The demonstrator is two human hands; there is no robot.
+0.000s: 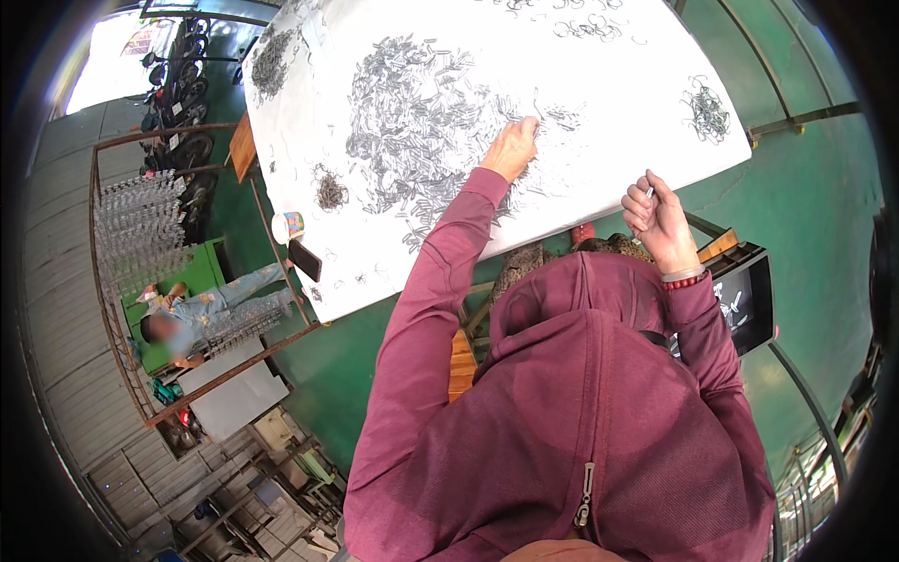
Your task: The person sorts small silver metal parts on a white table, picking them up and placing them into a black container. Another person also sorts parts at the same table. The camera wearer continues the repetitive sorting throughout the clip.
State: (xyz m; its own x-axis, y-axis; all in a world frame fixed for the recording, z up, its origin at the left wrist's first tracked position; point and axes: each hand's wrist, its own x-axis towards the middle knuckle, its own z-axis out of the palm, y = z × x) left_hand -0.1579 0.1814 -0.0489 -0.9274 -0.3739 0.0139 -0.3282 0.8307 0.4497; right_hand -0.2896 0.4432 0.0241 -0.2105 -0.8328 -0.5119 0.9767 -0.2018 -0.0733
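Grey, short and slim pieces [403, 122], whose material I could not tell, lay in a wide loose heap on the white-covered worktop [646, 94]. Because nothing held them together, I judged that a sweep of the maroon left sleeve [421, 272], which crossed above the near part of the heap, could push pieces into the small tangle of thin dark loops [330, 189] just beside it, or over the near edge. Mixed pieces would then need separating. The left hand [513, 148] was at the right side of the heap, with its fingers drawn narrow and the tips down near the worktop, close to a few pieces; whether something was pinched there, I could not tell. The right hand [663, 225] was raised beside the near edge, well apart from the heap, with its fingers curled in, and one small whitish piece [650, 192] appeared to be held between them; it could drop if this curl loosened. Near the right forearm, a black rectangular crate [766, 300] contained several pale, slender pieces [733, 302].
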